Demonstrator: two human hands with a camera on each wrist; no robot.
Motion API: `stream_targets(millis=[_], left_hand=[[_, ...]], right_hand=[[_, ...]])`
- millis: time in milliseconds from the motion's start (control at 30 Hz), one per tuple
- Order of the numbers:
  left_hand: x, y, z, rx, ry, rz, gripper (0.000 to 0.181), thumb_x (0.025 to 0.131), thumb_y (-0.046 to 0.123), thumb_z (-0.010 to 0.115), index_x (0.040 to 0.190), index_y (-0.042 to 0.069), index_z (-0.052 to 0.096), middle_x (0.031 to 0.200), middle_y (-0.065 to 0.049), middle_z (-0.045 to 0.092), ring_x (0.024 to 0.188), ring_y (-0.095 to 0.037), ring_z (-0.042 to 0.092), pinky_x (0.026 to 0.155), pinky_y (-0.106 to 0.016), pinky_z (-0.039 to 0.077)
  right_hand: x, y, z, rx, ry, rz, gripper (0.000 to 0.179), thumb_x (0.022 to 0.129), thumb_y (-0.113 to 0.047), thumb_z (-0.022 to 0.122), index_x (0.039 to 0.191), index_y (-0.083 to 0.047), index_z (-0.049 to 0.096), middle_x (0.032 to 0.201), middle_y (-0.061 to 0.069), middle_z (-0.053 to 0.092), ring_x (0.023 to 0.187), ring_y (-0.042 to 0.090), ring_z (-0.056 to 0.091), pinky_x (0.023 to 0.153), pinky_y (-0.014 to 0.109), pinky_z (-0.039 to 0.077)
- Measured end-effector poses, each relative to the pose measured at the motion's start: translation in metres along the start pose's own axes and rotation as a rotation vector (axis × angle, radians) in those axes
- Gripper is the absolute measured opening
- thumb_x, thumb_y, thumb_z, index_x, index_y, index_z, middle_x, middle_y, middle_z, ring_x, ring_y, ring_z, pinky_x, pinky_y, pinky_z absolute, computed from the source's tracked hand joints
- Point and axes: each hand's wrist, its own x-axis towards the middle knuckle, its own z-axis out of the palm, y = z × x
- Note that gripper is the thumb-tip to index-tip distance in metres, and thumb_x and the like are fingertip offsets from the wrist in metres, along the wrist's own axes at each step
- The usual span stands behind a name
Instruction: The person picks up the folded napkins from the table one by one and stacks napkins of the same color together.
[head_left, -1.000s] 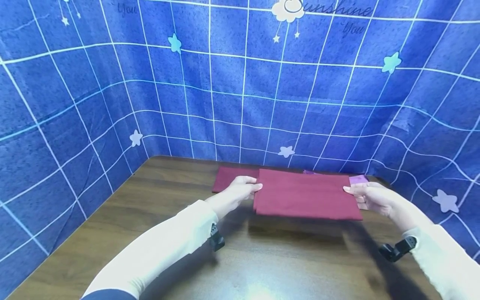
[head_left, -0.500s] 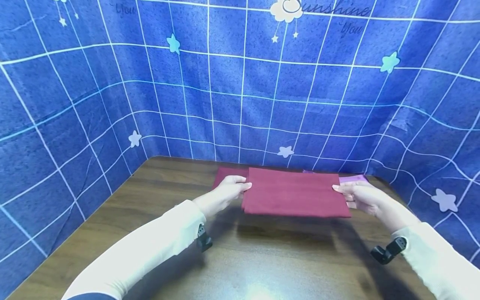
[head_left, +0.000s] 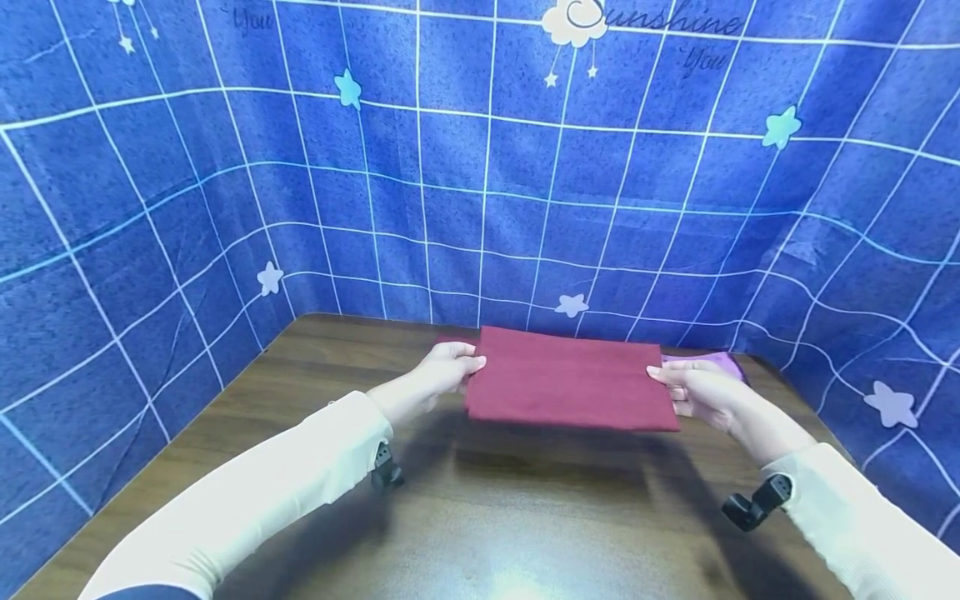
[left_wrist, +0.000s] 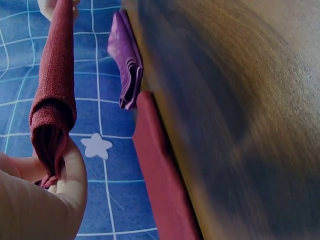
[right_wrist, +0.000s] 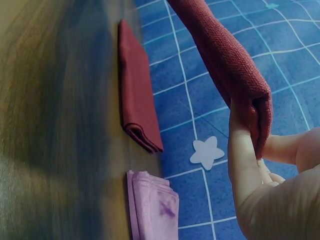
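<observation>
A folded dark red cloth hangs above the table, held level between both hands. My left hand pinches its left edge, thumb on top and fingers beneath. At the opposite edge my right hand pinches it the same way. The left wrist view shows the thick folded layers of the held cloth rolling over at the end. Beneath and behind it a second folded red cloth lies near the table's far edge, mostly hidden in the head view. Beside that lies a folded purple cloth, partly covered by my right hand.
The brown wooden table stretches toward me, with a bright glare at the front. A blue curtain with white grid lines and stars stands around the back and sides. A black wrist camera sits under the right wrist.
Both hands have carried the held red cloth to the left and slightly farther back, over the second red cloth. That one has gone almost out of sight in the head view.
</observation>
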Motion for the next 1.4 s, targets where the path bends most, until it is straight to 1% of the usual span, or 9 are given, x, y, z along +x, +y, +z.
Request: stream_targets(millis=[133,200,400,533,667,800,1033,1233,1400], left_hand=[[0.000,0.002,-0.004,-0.019,-0.002,-0.015,0.029,0.098,0.007,0.052,0.123,-0.008,0.053,0.078,0.001,0.064,0.063,-0.007,0.062,0.066,-0.026,0.057],[0.000,0.003,-0.005,-0.019,0.000,-0.020,0.028,0.098,0.007,0.051,0.121,-0.007,0.054,0.076,0.002,0.063,0.063,-0.006,0.060,0.063,-0.023,0.055],[0.000,0.006,-0.007,-0.037,0.027,-0.055,0.024,0.097,0.007,0.052,0.118,-0.005,0.054,0.070,0.005,0.057,0.060,-0.004,0.053,0.055,-0.018,0.049],[0.002,0.006,-0.010,-0.046,0.058,-0.076,0.027,0.097,0.007,0.052,0.121,-0.005,0.052,0.072,0.004,0.055,0.061,-0.004,0.051,0.055,-0.017,0.049],[0.004,0.005,-0.015,-0.078,0.076,-0.071,0.030,0.098,0.008,0.051,0.124,-0.006,0.051,0.078,0.001,0.059,0.065,-0.007,0.057,0.059,-0.020,0.052],[0.004,0.003,-0.019,-0.103,0.086,-0.054,0.032,0.098,0.010,0.052,0.126,-0.007,0.051,0.082,-0.001,0.062,0.068,-0.009,0.061,0.061,-0.023,0.055],[0.000,-0.002,-0.025,-0.057,0.120,0.015,0.035,0.097,0.012,0.054,0.126,-0.007,0.053,0.085,-0.002,0.065,0.068,-0.006,0.062,0.061,-0.023,0.055],[0.001,0.002,-0.029,-0.057,0.141,0.031,0.035,0.096,0.013,0.057,0.125,-0.006,0.053,0.085,-0.002,0.066,0.065,-0.007,0.063,0.058,-0.023,0.056],[0.006,0.005,-0.035,-0.067,0.161,0.055,0.039,0.095,0.011,0.059,0.128,-0.008,0.051,0.091,-0.005,0.067,0.068,-0.004,0.061,0.062,-0.019,0.053]], right_hand=[[0.002,-0.002,0.003,0.015,-0.021,0.010,0.008,0.100,-0.013,0.051,0.095,-0.017,0.055,0.083,-0.008,0.067,0.077,0.005,0.064,0.075,0.027,0.057],[0.003,-0.003,0.004,0.031,-0.037,0.015,0.006,0.101,-0.013,0.050,0.098,-0.016,0.054,0.087,-0.007,0.069,0.081,0.007,0.067,0.077,0.028,0.057],[0.006,-0.006,0.007,0.073,-0.065,0.025,0.006,0.101,-0.009,0.046,0.106,-0.012,0.049,0.090,-0.004,0.070,0.086,0.009,0.068,0.079,0.029,0.058],[0.008,-0.006,0.011,0.103,-0.078,0.030,0.011,0.100,-0.005,0.046,0.108,-0.010,0.052,0.092,-0.002,0.070,0.087,0.010,0.068,0.080,0.030,0.058],[0.013,-0.006,0.013,0.127,-0.087,0.021,0.016,0.098,-0.002,0.047,0.104,-0.011,0.059,0.093,-0.001,0.070,0.087,0.011,0.069,0.081,0.030,0.058],[0.018,-0.007,0.014,0.140,-0.103,0.000,0.016,0.099,-0.001,0.046,0.103,-0.010,0.059,0.092,0.000,0.071,0.086,0.013,0.069,0.081,0.031,0.059],[0.021,-0.011,0.018,0.134,-0.082,0.000,0.009,0.099,-0.003,0.048,0.106,-0.006,0.052,0.089,0.001,0.071,0.084,0.012,0.069,0.078,0.031,0.059],[0.025,-0.016,0.023,0.098,-0.041,0.001,0.012,0.099,-0.004,0.048,0.111,-0.002,0.044,0.085,-0.001,0.070,0.078,0.012,0.069,0.074,0.030,0.059],[0.030,-0.022,0.027,0.075,-0.015,-0.024,0.009,0.098,-0.003,0.049,0.106,-0.003,0.044,0.082,-0.003,0.067,0.073,0.009,0.067,0.070,0.025,0.058]])
